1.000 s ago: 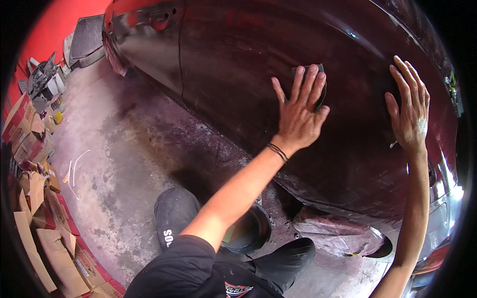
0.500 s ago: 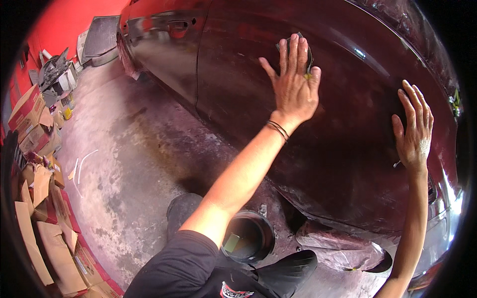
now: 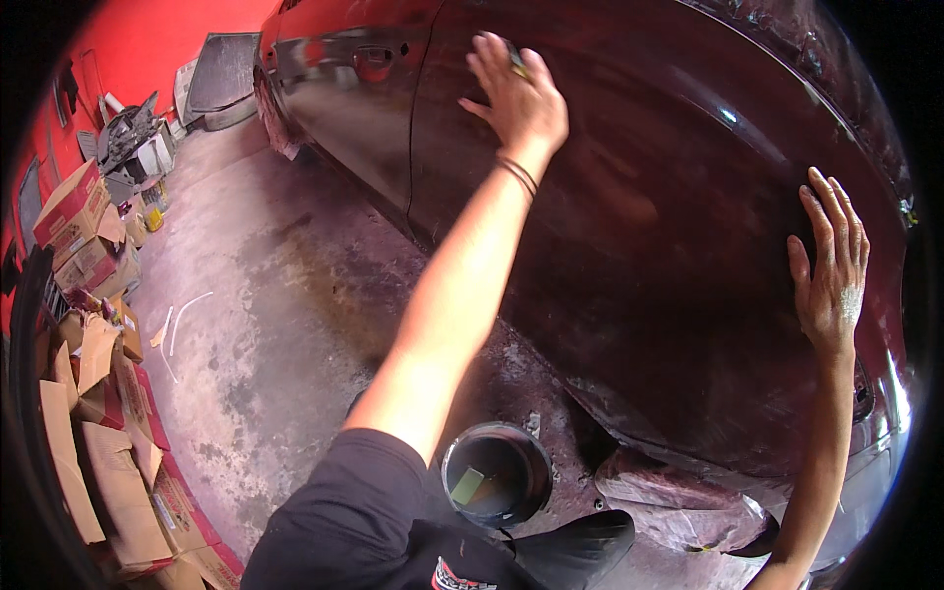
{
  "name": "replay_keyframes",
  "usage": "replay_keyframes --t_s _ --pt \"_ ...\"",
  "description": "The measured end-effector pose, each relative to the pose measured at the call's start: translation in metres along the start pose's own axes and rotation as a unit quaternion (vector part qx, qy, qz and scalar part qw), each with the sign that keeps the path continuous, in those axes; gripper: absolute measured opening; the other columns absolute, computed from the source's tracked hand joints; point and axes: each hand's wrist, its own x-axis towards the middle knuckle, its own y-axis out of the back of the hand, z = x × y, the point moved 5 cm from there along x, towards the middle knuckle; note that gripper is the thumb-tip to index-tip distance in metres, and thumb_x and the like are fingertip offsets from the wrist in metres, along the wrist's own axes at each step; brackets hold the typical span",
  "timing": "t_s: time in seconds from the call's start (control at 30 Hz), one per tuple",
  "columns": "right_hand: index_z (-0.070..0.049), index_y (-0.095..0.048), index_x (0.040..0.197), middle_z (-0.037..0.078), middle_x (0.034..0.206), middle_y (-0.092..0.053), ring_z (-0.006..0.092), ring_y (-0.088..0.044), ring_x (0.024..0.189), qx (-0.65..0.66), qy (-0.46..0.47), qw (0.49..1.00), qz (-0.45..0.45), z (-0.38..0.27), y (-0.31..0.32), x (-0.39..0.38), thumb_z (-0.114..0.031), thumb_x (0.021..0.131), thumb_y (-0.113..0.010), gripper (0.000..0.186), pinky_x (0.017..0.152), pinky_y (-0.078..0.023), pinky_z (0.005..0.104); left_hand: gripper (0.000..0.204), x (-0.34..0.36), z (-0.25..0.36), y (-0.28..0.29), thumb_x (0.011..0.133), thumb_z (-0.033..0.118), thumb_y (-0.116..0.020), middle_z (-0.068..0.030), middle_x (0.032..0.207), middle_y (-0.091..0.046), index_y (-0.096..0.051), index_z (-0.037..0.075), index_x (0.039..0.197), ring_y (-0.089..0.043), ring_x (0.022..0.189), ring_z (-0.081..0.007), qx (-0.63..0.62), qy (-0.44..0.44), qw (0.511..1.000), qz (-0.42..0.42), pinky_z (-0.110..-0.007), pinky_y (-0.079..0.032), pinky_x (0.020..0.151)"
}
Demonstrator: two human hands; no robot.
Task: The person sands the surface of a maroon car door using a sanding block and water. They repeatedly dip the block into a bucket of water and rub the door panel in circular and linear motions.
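Dark maroon car bodywork (image 3: 649, 315) fills the middle and right of the view. My left hand (image 3: 516, 98) is high on the panel, just right of a vertical seam, fingers spread and slightly blurred, pressing a small dark pad (image 3: 513, 57) with a yellowish edge, mostly hidden beneath it. My right hand (image 3: 828, 256) rests on the panel at the far right, fingers extended and holding nothing, with pale residue on its back. Below my left arm a black bucket (image 3: 536, 472) stands on the floor with liquid and a greenish rectangular piece (image 3: 467, 484) in it.
Flattened and open cardboard boxes (image 3: 123, 482) line the left side of the concrete floor (image 3: 236, 315). Grey parts and a dark panel (image 3: 221, 74) lean near a red wall (image 3: 118, 49). A crumpled covering (image 3: 678, 497) lies along the car's lower edge at the right.
My left hand with the pad has moved up and left across the panel toward the seam. My right hand sits lower and slightly farther right in the view, which has shifted a little.
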Motion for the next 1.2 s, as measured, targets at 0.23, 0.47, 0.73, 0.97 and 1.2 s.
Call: replay_keyframes --t_s 0.23,0.47,0.73,0.97,1.2 --pt "-0.020 -0.053 0.156 0.001 0.168 -0.047 0.0231 -0.038 0.158 -0.002 0.004 1.000 0.011 -0.003 -0.005 0.002 -0.035 0.109 -0.057 0.050 0.131 -0.030 0.0445 0.075 0.064 -0.028 0.017 0.112 0.048 -0.021 -0.0131 0.182 -0.011 -0.013 0.003 0.172 -0.009 0.167 -0.0339 -0.019 0.101 0.994 0.023 -0.074 -0.004 0.127" --pt "-0.020 -0.053 0.156 0.001 0.168 -0.047 0.0239 -0.038 0.158 -0.014 0.005 1.000 0.005 0.001 -0.007 -0.002 -0.037 0.109 -0.057 0.050 0.131 -0.029 0.0460 0.074 0.082 -0.036 0.025 0.112 0.047 -0.027 -0.0125 0.182 -0.010 -0.016 0.004 0.172 -0.008 0.167 -0.0345 -0.037 0.055 0.998 0.017 -0.073 -0.006 0.127" --pt "-0.022 -0.052 0.157 0.000 0.168 -0.046 0.0233 -0.039 0.158 -0.016 0.004 1.000 0.016 0.000 -0.011 0.001 -0.035 0.108 -0.059 0.052 0.131 -0.029 0.0459 0.074 0.051 -0.117 0.041 0.111 0.048 -0.033 -0.0120 0.181 -0.015 -0.022 0.007 0.171 -0.011 0.167 -0.0335 0.004 0.051 0.999 -0.008 -0.073 -0.007 0.126" --pt "-0.018 -0.054 0.156 0.002 0.167 -0.048 0.0251 -0.041 0.157 0.002 0.010 1.000 0.006 0.000 -0.002 -0.002 -0.035 0.107 -0.061 0.052 0.128 -0.031 0.0449 0.072 0.064 -0.076 0.026 0.113 0.050 -0.028 -0.0110 0.181 -0.014 -0.021 0.007 0.171 -0.012 0.167 -0.0328 -0.006 -0.040 0.999 -0.030 -0.076 -0.006 0.125" --pt "-0.013 -0.057 0.152 0.004 0.164 -0.051 0.0269 -0.042 0.156 0.041 0.006 0.999 0.023 -0.009 0.007 0.009 -0.032 0.106 -0.061 0.050 0.126 -0.032 0.0456 0.064 -0.052 0.021 0.001 0.111 0.036 -0.040 -0.0257 0.175 -0.019 -0.029 0.002 0.165 -0.013 0.163 -0.0476 -0.005 -0.115 0.993 0.023 -0.079 -0.008 0.122"
